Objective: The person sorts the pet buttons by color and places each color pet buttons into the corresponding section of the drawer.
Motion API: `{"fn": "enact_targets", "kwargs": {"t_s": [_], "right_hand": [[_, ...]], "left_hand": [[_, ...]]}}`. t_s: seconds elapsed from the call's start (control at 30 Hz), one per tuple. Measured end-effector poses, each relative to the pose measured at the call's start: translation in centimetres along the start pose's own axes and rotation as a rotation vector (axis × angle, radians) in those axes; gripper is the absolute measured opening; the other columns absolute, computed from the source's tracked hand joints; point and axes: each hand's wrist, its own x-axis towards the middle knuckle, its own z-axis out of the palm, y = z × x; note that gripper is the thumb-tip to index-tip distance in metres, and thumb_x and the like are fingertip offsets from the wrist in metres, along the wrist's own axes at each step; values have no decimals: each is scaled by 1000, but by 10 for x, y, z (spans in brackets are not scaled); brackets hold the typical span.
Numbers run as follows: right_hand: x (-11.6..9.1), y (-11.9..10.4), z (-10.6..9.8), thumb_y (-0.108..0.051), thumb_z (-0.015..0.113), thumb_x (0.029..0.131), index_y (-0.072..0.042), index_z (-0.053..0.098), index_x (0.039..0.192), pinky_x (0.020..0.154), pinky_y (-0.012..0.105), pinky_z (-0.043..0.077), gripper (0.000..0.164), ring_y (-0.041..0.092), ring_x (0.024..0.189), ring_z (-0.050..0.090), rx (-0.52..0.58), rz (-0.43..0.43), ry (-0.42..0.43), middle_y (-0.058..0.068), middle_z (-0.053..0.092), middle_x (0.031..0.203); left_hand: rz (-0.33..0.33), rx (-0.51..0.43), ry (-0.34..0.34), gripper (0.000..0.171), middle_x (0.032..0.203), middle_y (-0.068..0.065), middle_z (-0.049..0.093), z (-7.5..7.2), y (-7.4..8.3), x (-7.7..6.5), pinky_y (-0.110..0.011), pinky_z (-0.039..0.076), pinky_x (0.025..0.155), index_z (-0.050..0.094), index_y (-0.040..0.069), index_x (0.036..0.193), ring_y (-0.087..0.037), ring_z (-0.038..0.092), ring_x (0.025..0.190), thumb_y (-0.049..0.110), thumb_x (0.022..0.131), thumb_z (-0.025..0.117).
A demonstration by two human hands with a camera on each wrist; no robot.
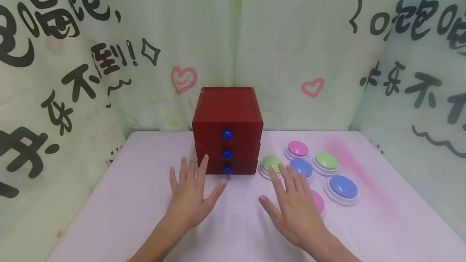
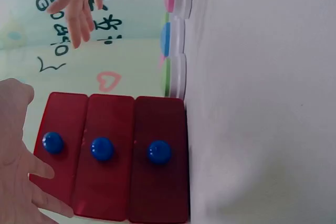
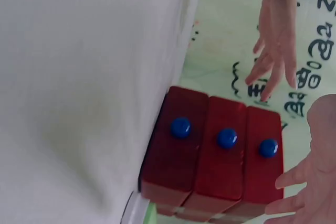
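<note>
A red box with three stacked drawers [image 1: 211,132] stands at the back middle of the table, each drawer bearing a round blue knob [image 1: 227,134]. All three drawers look closed. My left hand [image 1: 191,195] hovers in front of the box's left side, fingers spread and holding nothing. To the right, my right hand [image 1: 296,207] is also spread above the table and grips nothing; it partly covers a pink button [image 1: 318,201] and a blue button [image 1: 301,167]. Both wrist views show the drawer fronts [image 2: 107,192] sideways, with gaps between hands and box.
Several round push buttons on white bases stand right of the box: green [image 1: 272,163], pink [image 1: 297,148], another green [image 1: 326,160] and another blue [image 1: 343,186]. A pale curtain [image 1: 291,43] with dark writing and hearts surrounds the white table [image 1: 145,173]. A pink smear marks the tabletop at right.
</note>
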Motion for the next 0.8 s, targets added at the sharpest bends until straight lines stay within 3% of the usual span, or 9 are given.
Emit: {"fn": "enact_targets", "kwargs": {"t_s": [0.17, 0.27, 0.4, 0.57, 0.67, 0.8], "right_hand": [[-12, -11, -9, -51, 60, 99, -17, 30, 162, 115, 59, 32, 77, 35, 141, 39, 8, -97, 71, 14, 39, 158], [-17, -16, -12, -48, 63, 98, -21, 39, 158, 106, 53, 47, 71, 26, 134, 51, 63, -150, 130, 4, 51, 151], [-16, -17, -14, -34, 70, 95, -19, 58, 145, 88, 41, 59, 53, 14, 114, 66, 204, -252, 254, -5, 68, 131], [-6, -18, -11, -10, 70, 92, -12, 69, 129, 86, 23, 56, 37, 10, 95, 72, 420, -352, 363, -4, 76, 110], [1, -21, -9, -4, 66, 94, -12, 71, 125, 82, 21, 55, 32, 9, 89, 71, 557, -337, 334, -5, 77, 104], [8, -25, -8, -7, 58, 102, -16, 73, 118, 73, 26, 57, 24, 7, 81, 69, 748, -224, 191, -8, 76, 93]], "left_hand": [[28, -12, 57, 88, 157, -27, 38, -8, 0, -9, -72, 4, 117, 27, 12, 162, -48, 16, 153, 68, 97, 48], [50, -51, 90, 84, 155, -25, 43, -12, -2, -12, -68, 14, 119, 30, 11, 161, -47, 25, 150, 62, 99, 52], [55, -177, 118, 75, 150, -19, 52, -16, -9, -11, -61, 35, 114, 37, 8, 158, -41, 44, 142, 54, 101, 54], [-19, -388, 86, 66, 137, -12, 64, -17, -18, -5, -60, 46, 103, 40, 12, 156, -34, 58, 128, 52, 105, 49], [-57, -518, 79, 58, 129, -11, 69, -16, -25, 0, -60, 46, 103, 43, 13, 153, -33, 61, 126, 48, 107, 45], [-116, -706, 101, 51, 113, -11, 76, -15, -38, 13, -53, 48, 102, 50, 10, 146, -28, 66, 118, 44, 109, 40]]}}
